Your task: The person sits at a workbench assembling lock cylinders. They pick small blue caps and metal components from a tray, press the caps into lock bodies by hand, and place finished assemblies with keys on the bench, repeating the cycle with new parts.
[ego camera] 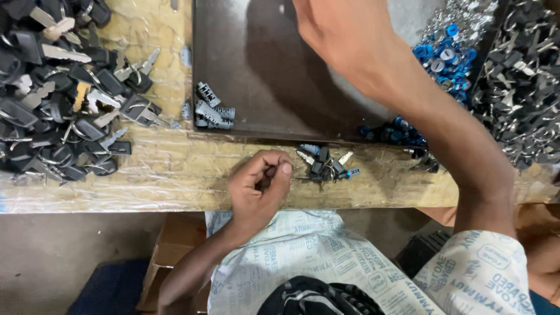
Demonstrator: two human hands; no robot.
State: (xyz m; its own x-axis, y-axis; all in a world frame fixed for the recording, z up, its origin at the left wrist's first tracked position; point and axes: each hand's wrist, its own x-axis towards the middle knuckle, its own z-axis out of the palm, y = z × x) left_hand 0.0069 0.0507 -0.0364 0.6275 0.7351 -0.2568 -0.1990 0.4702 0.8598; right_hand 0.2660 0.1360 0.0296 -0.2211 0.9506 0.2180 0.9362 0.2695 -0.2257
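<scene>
My left hand [259, 186] rests on the near edge of the table [163, 169], curled almost to a fist; thumb and forefinger pinch something small and dark, too hidden to name. At three o'clock from it, just beside my knuckles, lies a small cluster of keys [324, 164] with black heads and a blue-tipped piece among them. My right hand [341, 35] reaches away toward twelve o'clock over the dark tray [245, 70]; its fingers run out of the top of the picture, so I cannot tell whether it is open or holding anything.

As for progress, I judge only a little is done: a few grey lock cylinders [211, 111] sit in the tray's near left corner. A big heap of black-headed keys [52, 93] waits at ten o'clock, blue-capped parts [443, 55] at two o'clock, and another dark pile of keys [519, 81] at the far right.
</scene>
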